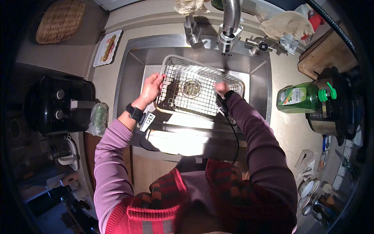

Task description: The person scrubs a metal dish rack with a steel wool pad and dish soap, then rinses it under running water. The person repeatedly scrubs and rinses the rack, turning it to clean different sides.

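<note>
A rectangular metal wire basket [201, 101] sits tilted in the stainless steel sink [260, 90]. Its rim shows brownish patches in places. My left hand [152, 87] grips the rim at the basket's left side, fingers curled over the edge. Inside the right part of the basket is my right hand [222, 88], fingers curled in against the mesh; whether it holds anything is hidden. Through the mesh the round sink drain [191, 87] shows below. Bright sunlight falls across the basket and the front of the sink.
A metal faucet [228, 38] hangs over the sink's back edge. At right stand a green pump bottle [301, 98] and a wooden cutting board [327, 55]. A black appliance [58, 105], a plastic-wrapped green item [99, 118] and a white tray [100, 58] lie left.
</note>
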